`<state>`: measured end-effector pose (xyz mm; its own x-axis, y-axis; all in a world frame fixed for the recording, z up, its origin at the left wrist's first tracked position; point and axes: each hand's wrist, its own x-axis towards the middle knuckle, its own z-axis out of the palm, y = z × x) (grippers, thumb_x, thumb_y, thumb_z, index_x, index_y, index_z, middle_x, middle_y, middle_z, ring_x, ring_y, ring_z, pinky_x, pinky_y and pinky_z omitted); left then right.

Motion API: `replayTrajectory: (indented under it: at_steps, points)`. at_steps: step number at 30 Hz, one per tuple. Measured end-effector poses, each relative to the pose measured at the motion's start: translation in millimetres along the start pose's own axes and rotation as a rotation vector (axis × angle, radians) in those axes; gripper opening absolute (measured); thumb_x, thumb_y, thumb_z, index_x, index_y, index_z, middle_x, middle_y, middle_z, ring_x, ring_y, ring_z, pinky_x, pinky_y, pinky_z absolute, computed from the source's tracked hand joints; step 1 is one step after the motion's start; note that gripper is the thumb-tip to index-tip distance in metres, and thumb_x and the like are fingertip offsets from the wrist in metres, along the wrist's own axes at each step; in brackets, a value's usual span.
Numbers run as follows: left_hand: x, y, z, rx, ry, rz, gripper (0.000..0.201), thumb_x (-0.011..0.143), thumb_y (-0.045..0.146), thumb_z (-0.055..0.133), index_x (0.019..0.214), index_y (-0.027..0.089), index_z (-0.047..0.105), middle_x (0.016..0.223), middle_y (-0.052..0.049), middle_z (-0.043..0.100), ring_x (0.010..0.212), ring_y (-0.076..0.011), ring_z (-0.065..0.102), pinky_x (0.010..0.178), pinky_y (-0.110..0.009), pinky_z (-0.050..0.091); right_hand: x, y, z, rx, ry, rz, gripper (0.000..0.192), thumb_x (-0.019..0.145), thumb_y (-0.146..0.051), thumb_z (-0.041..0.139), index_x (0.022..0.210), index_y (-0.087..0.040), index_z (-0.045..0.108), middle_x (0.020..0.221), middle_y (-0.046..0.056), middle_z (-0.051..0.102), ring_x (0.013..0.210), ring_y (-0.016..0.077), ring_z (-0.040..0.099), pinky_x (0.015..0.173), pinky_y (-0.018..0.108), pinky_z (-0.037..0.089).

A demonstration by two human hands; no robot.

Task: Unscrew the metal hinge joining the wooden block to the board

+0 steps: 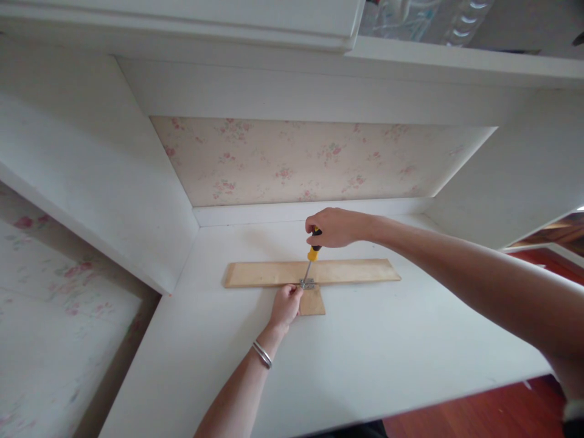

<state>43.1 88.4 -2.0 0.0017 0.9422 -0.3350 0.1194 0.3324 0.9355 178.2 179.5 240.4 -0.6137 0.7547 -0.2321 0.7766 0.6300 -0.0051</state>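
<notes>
Head view, right hand fisted round screwdriver on hinge, left hand fingers curled, pressing hinge, plank beneath

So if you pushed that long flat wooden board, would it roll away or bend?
The long flat wooden board probably slides rather than rolls, since it lies flat on the white desk. It looks thin, so likely light, yet stiff enough to stay straight. The left hand beside the small metal hinge suggests it shifts easily.
</notes>
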Motion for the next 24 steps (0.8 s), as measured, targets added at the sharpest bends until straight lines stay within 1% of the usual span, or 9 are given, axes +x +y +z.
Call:
replayTrajectory:
  at_steps: [4, 7, 9, 13, 17, 18, 21, 23, 24]
  points:
    - [0, 1, 0.1, 0.017, 0.007, -0.005, 0.023, 0.077, 0.038, 0.053, 0.073, 0.016, 0.058, 0.051, 0.005, 0.046, 0.038, -0.0093, 0.043, 0.036, -0.021, 0.031, 4, -5, -6, 0.008, -0.027, -0.061, 0.041, 0.072, -0.030, 0.055, 0.113, -0.023, 0.059, 0.114, 0.007, 0.063, 0.093, 0.0216, 0.059, 0.067, 0.028, 0.040]
    - [0, 1, 0.0, 0.028, 0.006, -0.009, 0.023, 0.078, 0.037, 0.053, 0.074, 0.016, 0.058, 0.051, 0.005, 0.047, 0.038, -0.0089, 0.043, 0.036, -0.021, 0.030, 6, -9, -9, -0.007, -0.078, 0.027, 0.033, 0.077, -0.039, 0.050, 0.101, -0.021, 0.064, 0.098, 0.008, 0.068, 0.083, 0.0219, 0.061, 0.062, 0.029, 0.039]
    - [0, 2, -0.4, 0.025, 0.002, -0.010, 0.023, 0.078, 0.037, 0.053, 0.073, 0.016, 0.058, 0.052, 0.005, 0.047, 0.038, -0.0086, 0.043, 0.036, -0.020, 0.030, 7, -11, -12, -0.009, -0.103, 0.025, 0.029, 0.078, -0.035, 0.047, 0.096, -0.021, 0.065, 0.094, 0.008, 0.068, 0.080, 0.0209, 0.061, 0.062, 0.029, 0.038]
    - [-1, 3, -1.0, 0.012, -0.005, -0.014, 0.022, 0.078, 0.036, 0.053, 0.073, 0.016, 0.058, 0.052, 0.005, 0.046, 0.039, -0.0083, 0.043, 0.036, -0.020, 0.030, 8, -12, -15, 0.009, -0.056, -0.062, 0.040, 0.072, -0.028, 0.054, 0.110, -0.020, 0.060, 0.114, 0.009, 0.063, 0.089, 0.0204, 0.060, 0.064, 0.027, 0.039]
    - [-1, 3, -1.1, 0.014, -0.001, -0.017, 0.021, 0.078, 0.036, 0.054, 0.075, 0.015, 0.059, 0.052, 0.005, 0.047, 0.038, -0.0079, 0.043, 0.037, -0.019, 0.030, 13, -11, -16, -0.018, -0.098, 0.015, 0.030, 0.080, -0.040, 0.046, 0.090, -0.019, 0.065, 0.083, 0.008, 0.068, 0.072, 0.0197, 0.060, 0.057, 0.028, 0.036]
    - [-1, 3, -1.1, 0.013, 0.001, -0.017, 0.021, 0.078, 0.036, 0.054, 0.075, 0.015, 0.059, 0.052, 0.005, 0.047, 0.039, -0.0081, 0.043, 0.037, -0.020, 0.030, 14, -11, -16, -0.023, -0.090, 0.014, 0.029, 0.080, -0.039, 0.045, 0.089, -0.020, 0.064, 0.081, 0.007, 0.068, 0.071, 0.0192, 0.060, 0.057, 0.028, 0.036]
    - [-2, 3, -1.2, 0.002, 0.003, -0.016, 0.021, 0.078, 0.036, 0.054, 0.076, 0.015, 0.059, 0.052, 0.005, 0.047, 0.039, -0.0080, 0.043, 0.037, -0.020, 0.031, 17, -10, -16, -0.006, -0.033, -0.034, 0.032, 0.073, -0.031, 0.052, 0.102, -0.022, 0.061, 0.098, 0.007, 0.068, 0.079, 0.0193, 0.060, 0.058, 0.027, 0.036]
    - [-2, 3, -1.4, 0.000, 0.004, -0.019, 0.021, 0.078, 0.036, 0.054, 0.076, 0.015, 0.058, 0.051, 0.005, 0.047, 0.039, -0.0075, 0.042, 0.037, -0.019, 0.031, 17, -11, -16, 0.043, -0.081, -0.021, 0.042, 0.070, -0.032, 0.056, 0.110, -0.022, 0.059, 0.102, 0.007, 0.067, 0.078, 0.0188, 0.061, 0.058, 0.027, 0.037]
    - [-2, 4, -1.6, 0.001, 0.004, -0.023, 0.021, 0.078, 0.035, 0.054, 0.076, 0.015, 0.059, 0.051, 0.006, 0.047, 0.038, -0.0072, 0.042, 0.037, -0.019, 0.031, 18, -11, -17, 0.062, -0.134, 0.002, 0.041, 0.071, -0.035, 0.055, 0.109, -0.020, 0.060, 0.096, 0.008, 0.069, 0.074, 0.0184, 0.061, 0.057, 0.027, 0.038]
